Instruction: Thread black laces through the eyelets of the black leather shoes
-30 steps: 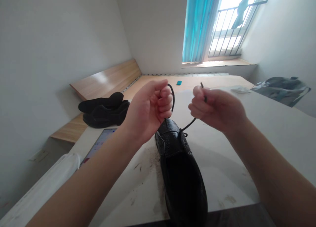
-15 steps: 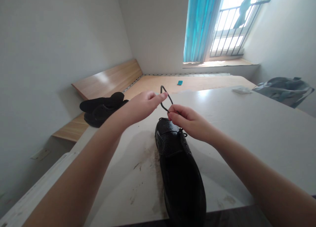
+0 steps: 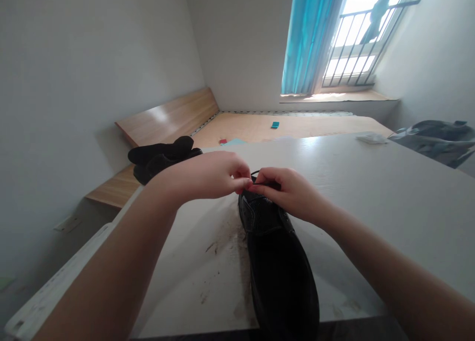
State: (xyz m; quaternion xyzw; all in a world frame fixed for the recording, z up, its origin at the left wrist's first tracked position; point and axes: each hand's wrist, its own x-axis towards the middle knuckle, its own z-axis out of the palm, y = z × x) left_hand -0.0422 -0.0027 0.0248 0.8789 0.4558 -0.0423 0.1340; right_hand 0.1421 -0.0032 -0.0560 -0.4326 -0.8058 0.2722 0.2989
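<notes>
A black leather shoe (image 3: 264,217) stands on the white table (image 3: 208,291), its opening toward me and its toe pointing away. Over its tongue and lacing, my left hand (image 3: 232,175) and my right hand (image 3: 284,185) meet with their fingertips together. Both are closed in a pinch on the thin black shoelace (image 3: 255,172), of which only a short curve shows above the fingers. The fingers cover most of the lace and the eyelets, so how the lace is threaded cannot be seen.
Another black shoe with a dark insole-shaped piece on it (image 3: 163,155) lies at the table's left edge. Dirt marks (image 3: 213,247) spot the tabletop beside the shoe. A clear plastic packet (image 3: 371,138) is at the far right, near a grey bag (image 3: 438,138).
My hands were apart holding the lace up, then came together with a loop above the shoe. Now they are lower, fingertips meeting at the lacing, and the loop has shrunk.
</notes>
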